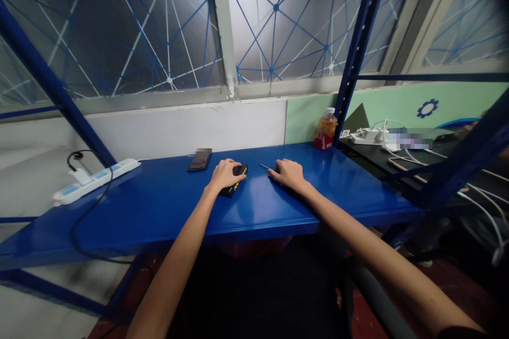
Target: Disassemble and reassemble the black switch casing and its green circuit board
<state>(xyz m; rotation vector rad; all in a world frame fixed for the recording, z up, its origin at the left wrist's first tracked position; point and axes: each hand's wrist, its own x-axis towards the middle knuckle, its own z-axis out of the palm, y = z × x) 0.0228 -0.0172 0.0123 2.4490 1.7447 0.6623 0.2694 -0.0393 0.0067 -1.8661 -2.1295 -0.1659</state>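
Observation:
My left hand (226, 174) is closed over a small black box (228, 191) with a row of yellow marks along its right side; the box lies on the blue table (159, 201). The fingers cover much of its top. To the right, my right hand (289, 174) is wrapped round a thin metal-shafted tool, which looks like a screwdriver (264, 166). Its tip points left toward the box without touching it, and its handle is mostly hidden in the palm. Between the hands lie tiny dark pieces (250, 176), too small to make out.
A phone (200, 160) lies behind my left hand. At the left is a white power strip (95, 181) with a black cable hanging over the table edge. A drink bottle (325, 130) stands at the back right, beside a blue post (360, 37). Chargers and cables lie on a black table (377, 156).

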